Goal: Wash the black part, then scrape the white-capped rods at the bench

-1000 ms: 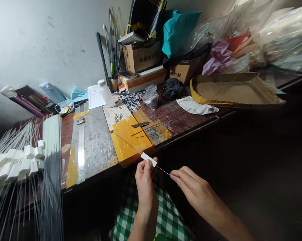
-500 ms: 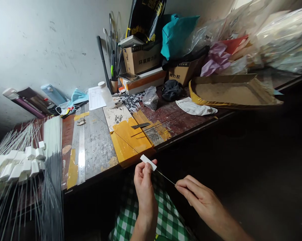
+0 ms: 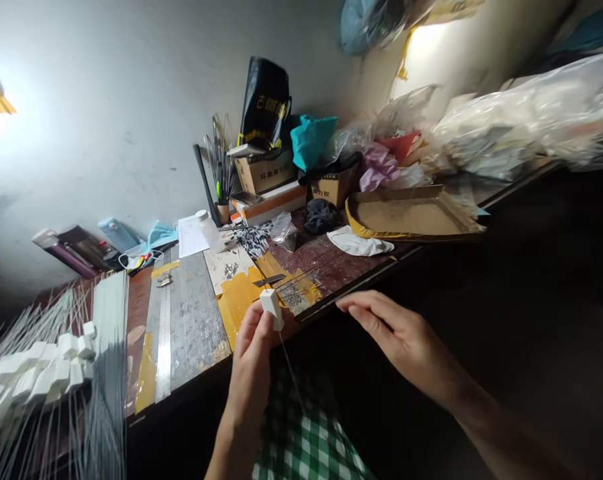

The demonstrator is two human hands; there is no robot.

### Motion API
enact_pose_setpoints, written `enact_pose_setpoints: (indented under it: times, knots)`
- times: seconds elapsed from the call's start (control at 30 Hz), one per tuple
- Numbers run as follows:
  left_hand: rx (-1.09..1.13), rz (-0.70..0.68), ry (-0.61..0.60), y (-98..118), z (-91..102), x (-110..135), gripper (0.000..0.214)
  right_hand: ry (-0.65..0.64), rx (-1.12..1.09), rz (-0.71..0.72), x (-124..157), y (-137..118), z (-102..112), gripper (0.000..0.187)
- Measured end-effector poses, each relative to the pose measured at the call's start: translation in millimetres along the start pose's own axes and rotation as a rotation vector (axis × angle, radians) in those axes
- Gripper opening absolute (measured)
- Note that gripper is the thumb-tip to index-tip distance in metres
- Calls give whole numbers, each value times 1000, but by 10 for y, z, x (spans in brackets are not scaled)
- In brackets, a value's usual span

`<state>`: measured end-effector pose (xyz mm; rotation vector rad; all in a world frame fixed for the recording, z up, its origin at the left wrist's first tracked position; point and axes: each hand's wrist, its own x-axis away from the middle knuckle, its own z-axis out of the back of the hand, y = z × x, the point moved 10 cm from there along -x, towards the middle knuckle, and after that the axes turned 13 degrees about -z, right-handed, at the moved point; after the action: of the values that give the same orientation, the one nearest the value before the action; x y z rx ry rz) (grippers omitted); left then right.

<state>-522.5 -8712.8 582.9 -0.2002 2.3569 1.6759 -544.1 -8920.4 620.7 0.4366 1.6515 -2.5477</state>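
My left hand pinches a small white block, held upright over the table's front edge. A thin rod runs down from the block's lower end towards a green and white checked cloth. Off to the right, my right hand is in the air with its fingers stretched out towards the left, apart from the block and rod. Nothing shows in it.
On the left lies a pile of white blocks on thin rods, beside a bundle of rods. A steel ruler, yellow tape, a dark flat blade, a white cloth and a cardboard tray lie on the table.
My right hand has let go of the rod and moved up. My left hand has moved left and turned the block from slanted to nearly upright. The head view has shifted.
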Motion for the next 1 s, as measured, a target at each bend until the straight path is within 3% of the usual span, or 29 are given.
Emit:
enact_pose_setpoints:
  times: [0.13, 0.2, 0.27, 0.37, 0.47, 0.63, 0.83, 1.0]
  knots:
    - [-158, 72, -313, 203, -165, 53, 28, -280, -360, -12, -411, -566, -171, 43]
    - [-233, 70, -377, 226, -149, 117, 27, -444, -512, -34, -492, -722, -359, 44]
    - [-312, 49, -389, 238, -88, 180, 27, -512, -608, -67, -524, -754, -496, 35]
    - [-420, 39, -366, 237, 47, 288, 28, -446, -662, -127, -529, -614, -585, 28]
    - [-506, 38, -311, 207, 197, 387, 28, -361, -695, -229, -474, -347, -693, 33]
    - [-576, 20, -222, 84, 361, 496, 30, -375, -742, -335, -311, -20, -1029, 45]
    - [-550, 74, -182, -39, 512, 581, 33, -610, -755, -402, -238, 22, -1240, 41]
    - [-612, 47, -181, -9, 593, 649, 31, -483, -716, -394, -311, 71, -1192, 39]
